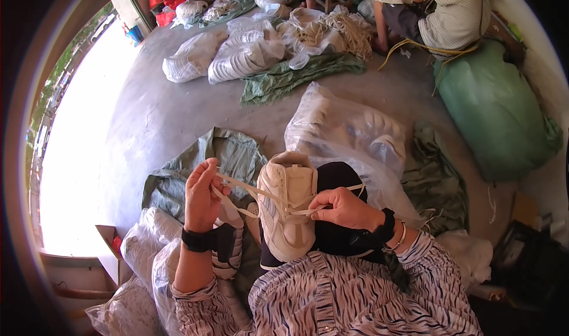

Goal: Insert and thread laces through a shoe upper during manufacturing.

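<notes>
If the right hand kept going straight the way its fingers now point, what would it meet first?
The right hand points left toward the beige sneaker on the lap, pinching a lace. It would meet the sneaker's laced upper almost at once; depth there is hard to judge.

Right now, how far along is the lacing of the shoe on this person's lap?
Done: the lace already crosses the cream shoe near its tongue. In hand: the left hand pulls one lace end out to the side, while the right hand pinches the other end at the eyelets. Left: no bow or knot shows, and clear bags of pale shoes lie on the floor.
</notes>
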A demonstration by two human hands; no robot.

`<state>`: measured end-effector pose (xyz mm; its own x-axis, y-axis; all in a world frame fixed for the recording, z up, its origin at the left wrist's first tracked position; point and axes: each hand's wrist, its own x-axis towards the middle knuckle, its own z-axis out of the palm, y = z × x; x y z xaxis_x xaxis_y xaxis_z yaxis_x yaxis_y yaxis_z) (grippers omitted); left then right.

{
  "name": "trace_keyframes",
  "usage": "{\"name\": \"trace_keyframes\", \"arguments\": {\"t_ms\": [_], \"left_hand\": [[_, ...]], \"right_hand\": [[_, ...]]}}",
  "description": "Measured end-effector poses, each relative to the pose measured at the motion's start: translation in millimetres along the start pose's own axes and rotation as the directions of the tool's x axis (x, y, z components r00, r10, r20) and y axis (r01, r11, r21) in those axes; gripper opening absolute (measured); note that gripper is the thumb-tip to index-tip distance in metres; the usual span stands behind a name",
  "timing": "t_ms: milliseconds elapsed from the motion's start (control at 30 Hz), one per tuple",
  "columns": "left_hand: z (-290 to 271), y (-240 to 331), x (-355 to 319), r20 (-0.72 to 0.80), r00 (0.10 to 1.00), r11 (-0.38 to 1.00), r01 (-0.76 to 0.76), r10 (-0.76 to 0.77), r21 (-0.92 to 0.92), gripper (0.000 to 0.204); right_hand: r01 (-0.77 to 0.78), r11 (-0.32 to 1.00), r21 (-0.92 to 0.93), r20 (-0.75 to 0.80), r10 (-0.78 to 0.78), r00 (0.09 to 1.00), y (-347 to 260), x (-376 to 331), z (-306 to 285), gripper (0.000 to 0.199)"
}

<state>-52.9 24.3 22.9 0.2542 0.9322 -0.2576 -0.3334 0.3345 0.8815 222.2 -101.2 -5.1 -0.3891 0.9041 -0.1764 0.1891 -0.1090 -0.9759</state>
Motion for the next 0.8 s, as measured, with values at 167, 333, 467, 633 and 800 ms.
{"name": "trace_keyframes", "arguments": {"t_ms": [167, 333, 467, 633, 800], "left_hand": [[-50, 27, 3, -0.109, 0.99, 0.992, -0.103, 0.094, -0.076, 0.014], [-63, 17, 2, -0.199, 0.965, 0.979, -0.14, 0.169, 0.149, 0.015], [-57, 11, -5, -0.155, 0.971, 0.961, -0.142, 0.182, 0.238, 0.013], [-108, -35, -7, -0.211, 0.945, 0.763, -0.057, 0.249, 0.644, 0.012], [-94, -71, -26, 0.259, 0.918, -0.137, -0.227, 0.3, 0.964, 0.013]], "right_hand": [[0.049, 0.998, 0.024, -0.284, -0.041, 0.958, -14, -4, 14, 0.015], [0.035, 0.996, -0.083, -0.6, -0.079, 0.796, -7, -10, -2, 0.02], [0.022, 0.859, -0.511, -0.276, -0.189, 0.942, 18, -25, -7, 0.018], [-0.1, 0.995, 0.015, -0.215, 0.101, 0.971, 29, -56, -16, 0.018], [-0.267, 0.901, 0.341, -0.482, 0.412, 0.773, 36, -80, -42, 0.022]]}}
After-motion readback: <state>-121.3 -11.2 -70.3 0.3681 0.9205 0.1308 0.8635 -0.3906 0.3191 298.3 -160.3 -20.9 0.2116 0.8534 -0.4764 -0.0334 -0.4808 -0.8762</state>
